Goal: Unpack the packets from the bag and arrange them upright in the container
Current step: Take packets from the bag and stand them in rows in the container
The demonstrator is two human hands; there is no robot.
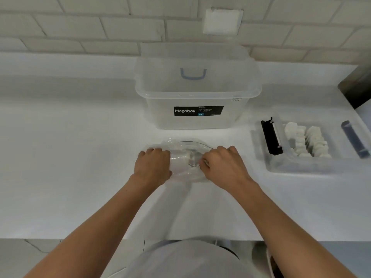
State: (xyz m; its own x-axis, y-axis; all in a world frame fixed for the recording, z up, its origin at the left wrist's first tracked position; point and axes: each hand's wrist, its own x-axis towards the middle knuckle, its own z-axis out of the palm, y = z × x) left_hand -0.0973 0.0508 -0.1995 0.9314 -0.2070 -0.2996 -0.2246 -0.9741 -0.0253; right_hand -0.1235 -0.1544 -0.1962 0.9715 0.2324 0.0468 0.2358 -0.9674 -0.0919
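Bag (186, 157): clear plastic, lying flat on the counter (80, 157) straight ahead of the person, long axis running left to right; whether it is holding anything, cannot tell.
Left hand (152, 165): fingers curling down, gripping its left end.
Right hand (222, 165): pinching the film near the middle.
Container (301, 167): sitting off to the right, nearer the right hand, with white packets (307, 141) standing in rows inside.

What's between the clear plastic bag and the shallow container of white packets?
Only bare white countertop, in the head view, separates the crumpled clear plastic bag from the shallow clear plastic container.
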